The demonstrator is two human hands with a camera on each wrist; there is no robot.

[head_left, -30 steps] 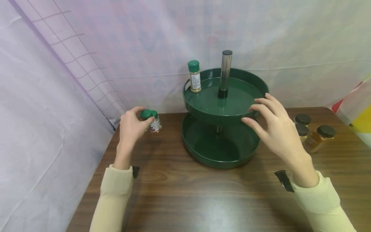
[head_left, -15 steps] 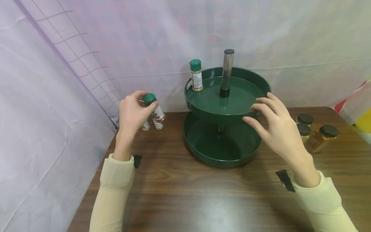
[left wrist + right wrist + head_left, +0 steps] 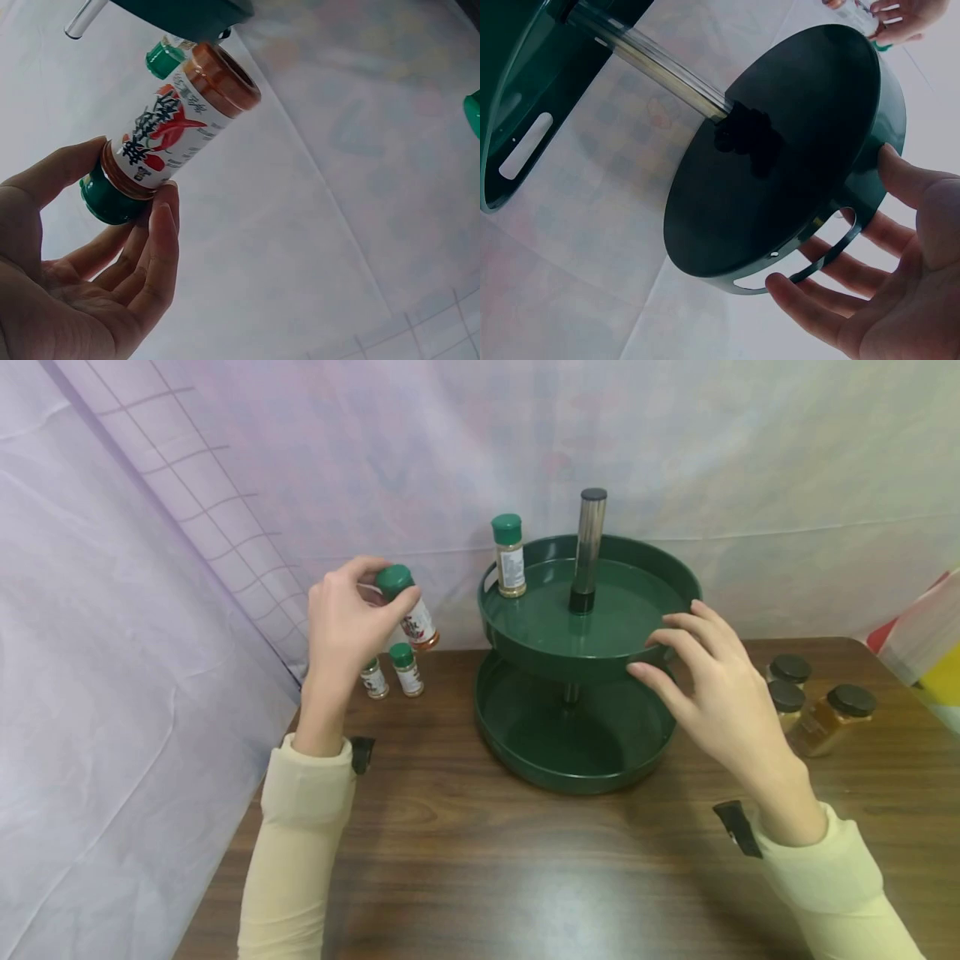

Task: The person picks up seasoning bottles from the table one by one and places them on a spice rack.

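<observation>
My left hand (image 3: 345, 622) pinches a spice bottle (image 3: 422, 625) by its green cap, holding it tilted above the table. In the left wrist view, the bottle (image 3: 169, 139) shows red chillies on a white label and a reddish-brown base. My right hand (image 3: 712, 693) grips the right rim of the upper tray of a dark green two-tier turntable (image 3: 570, 658). In the right wrist view, the thumb presses the tray's outer wall, and the fingers lie around the handle slot (image 3: 840, 225). Another green-capped spice bottle (image 3: 512, 566) stands on the upper tray's left side.
Two green-capped bottles, one nearer the middle (image 3: 407, 672) and one further left (image 3: 374, 682), stand below the left hand. Several black-lidded jars (image 3: 832, 722) stand right of the turntable. A metal post (image 3: 588, 543) rises through the trays. White cloth (image 3: 420, 460) hangs behind.
My left hand has lifted the chilli-label bottle off the table, up and slightly right, uncovering the two bottles left standing. My right hand stays at the rim.
</observation>
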